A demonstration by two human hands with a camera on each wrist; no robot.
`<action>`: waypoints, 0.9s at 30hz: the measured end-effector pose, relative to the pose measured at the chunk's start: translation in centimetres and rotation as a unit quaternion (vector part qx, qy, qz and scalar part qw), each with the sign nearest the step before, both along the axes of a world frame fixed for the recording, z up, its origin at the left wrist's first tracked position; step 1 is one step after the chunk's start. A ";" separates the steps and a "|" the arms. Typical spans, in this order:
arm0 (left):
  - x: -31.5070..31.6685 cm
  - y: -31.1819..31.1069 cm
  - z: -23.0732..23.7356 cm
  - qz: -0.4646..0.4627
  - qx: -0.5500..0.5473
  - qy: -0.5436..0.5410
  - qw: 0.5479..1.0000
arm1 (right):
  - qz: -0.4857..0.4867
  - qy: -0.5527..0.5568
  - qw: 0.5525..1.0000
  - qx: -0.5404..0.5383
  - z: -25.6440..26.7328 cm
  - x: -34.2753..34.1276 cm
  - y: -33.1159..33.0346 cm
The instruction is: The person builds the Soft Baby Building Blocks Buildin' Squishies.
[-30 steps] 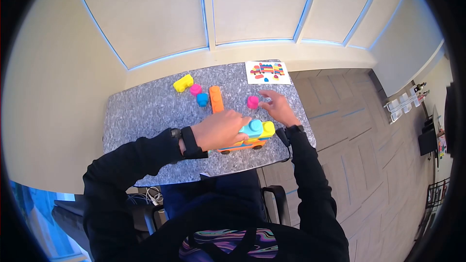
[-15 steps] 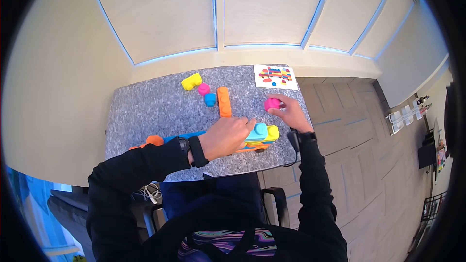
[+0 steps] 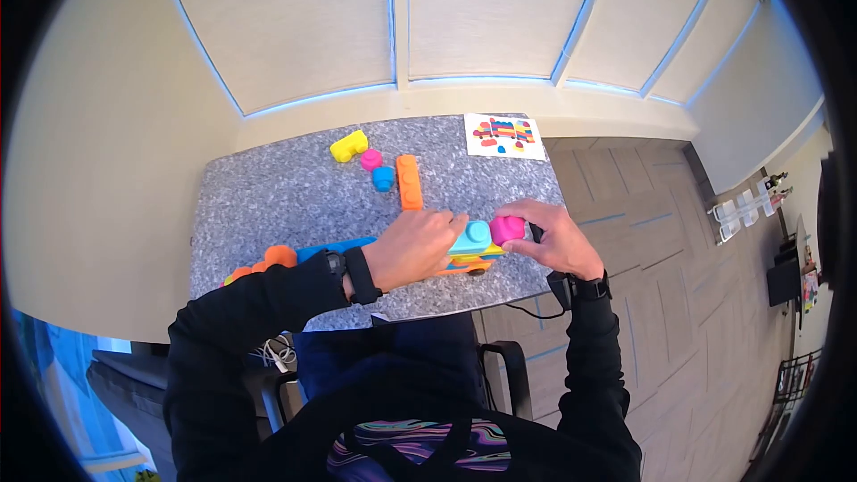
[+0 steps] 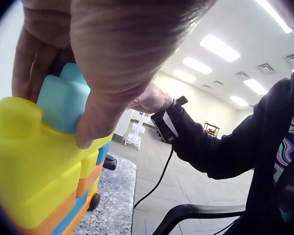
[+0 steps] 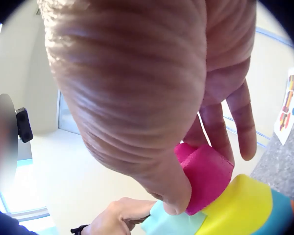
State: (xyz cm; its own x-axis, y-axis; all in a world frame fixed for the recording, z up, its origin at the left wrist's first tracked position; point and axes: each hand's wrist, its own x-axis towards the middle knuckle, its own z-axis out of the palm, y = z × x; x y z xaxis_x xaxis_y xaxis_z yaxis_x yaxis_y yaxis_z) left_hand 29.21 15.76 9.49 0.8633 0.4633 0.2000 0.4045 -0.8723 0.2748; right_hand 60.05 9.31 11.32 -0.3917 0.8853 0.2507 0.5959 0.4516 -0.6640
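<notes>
My right hand (image 3: 562, 239) pinches a pink block (image 3: 507, 229) between thumb and fingers. In the right wrist view that pink block sits right against the top of a yellow block (image 5: 237, 208), beside a light blue block (image 5: 169, 221). My left hand (image 3: 415, 245) grips the light blue block (image 4: 63, 103), thumb on one side and fingers on the other. Under it, in the left wrist view, is a stack of yellow (image 4: 34, 152), orange and blue blocks on small dark wheels. A blue and orange block section (image 3: 281, 256) extends left, partly behind my left forearm.
An orange long block (image 3: 409, 183), a blue block (image 3: 383, 179), a pink block (image 3: 371, 160) and a yellow arched block (image 3: 349, 146) lie on the far part of the speckled grey table (image 3: 268, 187). A picture card (image 3: 504, 137) lies at the far right corner.
My right hand has picked up the pink block from the table and brought it nearer, to the right end of the block stack. My left hand stays on the light blue block.
</notes>
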 end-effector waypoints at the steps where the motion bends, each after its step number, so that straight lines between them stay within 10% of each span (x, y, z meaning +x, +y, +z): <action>1: 0.0 0.0 -0.1 0.000 0.004 -0.001 1.000 | 0.003 -0.005 1.000 0.000 0.0 -0.2 0.0; 24: -0.4 -0.2 1.7 0.031 -0.049 0.029 0.998 | -0.002 -0.067 0.997 0.025 -0.9 -0.9 -0.7; 27: -3.9 -1.1 6.4 0.061 -0.028 -0.102 0.993 | -0.028 -0.019 0.999 0.008 -1.5 -0.7 -1.2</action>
State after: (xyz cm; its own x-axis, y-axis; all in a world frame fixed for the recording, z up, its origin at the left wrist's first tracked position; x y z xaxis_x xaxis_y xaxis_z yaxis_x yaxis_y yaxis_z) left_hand 25.33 14.62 15.88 0.7449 0.5766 0.3356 0.4370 -0.8018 0.4076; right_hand 59.33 8.06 9.79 -0.3511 0.9020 0.2511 0.6452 0.4274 -0.6333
